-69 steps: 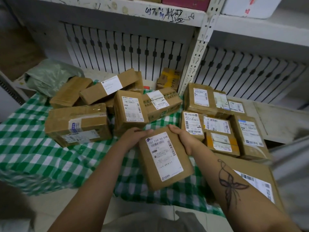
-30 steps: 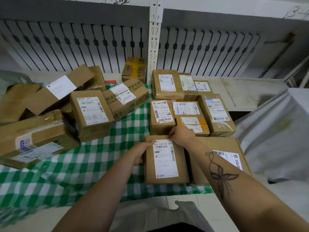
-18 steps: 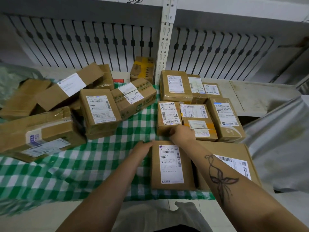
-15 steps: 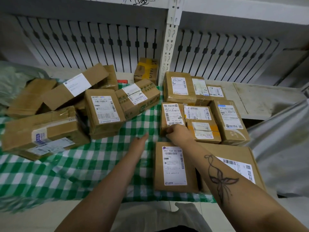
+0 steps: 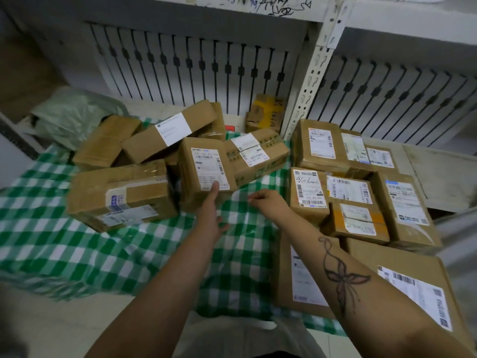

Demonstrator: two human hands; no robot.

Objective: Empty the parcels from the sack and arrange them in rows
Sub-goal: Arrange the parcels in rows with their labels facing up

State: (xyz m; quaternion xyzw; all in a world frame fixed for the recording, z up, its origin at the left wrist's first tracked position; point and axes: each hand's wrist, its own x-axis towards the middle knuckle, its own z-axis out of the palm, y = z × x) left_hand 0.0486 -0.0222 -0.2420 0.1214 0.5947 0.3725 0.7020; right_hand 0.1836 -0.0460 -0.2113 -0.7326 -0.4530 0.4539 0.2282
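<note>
Brown cardboard parcels lie on a green-and-white checked sack (image 5: 77,249). A loose heap sits at the left, and among it stands an upright labelled parcel (image 5: 206,174). My left hand (image 5: 213,210) is open, its fingertips touching that parcel's lower label edge. My right hand (image 5: 265,202) hovers open over the sack between the heap and the rows. On the right, parcels lie flat in rows: a back row (image 5: 320,146), a middle row (image 5: 309,192), and a front row with the just-placed parcel (image 5: 302,277), partly hidden by my right forearm, beside a wide flat parcel (image 5: 413,282).
A perforated shelf post (image 5: 309,81) stands behind the parcels, in front of a white slatted panel. A small yellow-taped box (image 5: 265,112) sits by the post. A pale green plastic bag (image 5: 67,117) lies at the back left. Grey fabric hangs at the right edge.
Both hands set the labelled parcel down in the front row and let go. My left hand then reached forward to the upright parcel in the heap, and my right hand lifted off toward it.
</note>
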